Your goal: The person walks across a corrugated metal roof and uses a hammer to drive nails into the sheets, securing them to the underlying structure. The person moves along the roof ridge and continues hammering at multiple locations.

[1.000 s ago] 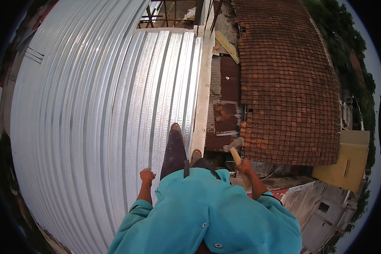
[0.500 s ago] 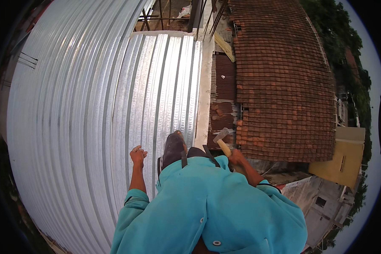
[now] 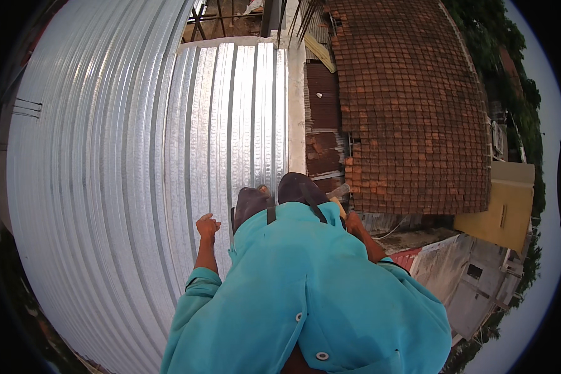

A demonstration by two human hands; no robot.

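Note:
My left hand (image 3: 207, 227) hangs beside my left thigh over the ribbed metal decking (image 3: 196, 143). Its fingers are loosely bent and apart, with nothing in them. Down at my right hip, my right hand (image 3: 355, 225) grips a hammer (image 3: 340, 198) by its pale wooden handle. The hammer's grey head points away from me, beyond the hand; part of the handle is hidden by my turquoise shirt (image 3: 280, 249). Both dark-trousered knees show ahead of the shirt, above the decking and its right edge.
A narrow concrete ledge (image 3: 297, 112) borders the decking on the right, with a drop beyond it. Lower down lie rusty sheets (image 3: 323, 112) and a tiled roof (image 3: 411, 118). Steel bars (image 3: 301, 19) stick up at the far end, by an opening (image 3: 224, 22).
My right knee has come forward and the view has moved ahead along the decking. The hammer is now more covered by my right leg and shirt. My left hand stays at my side.

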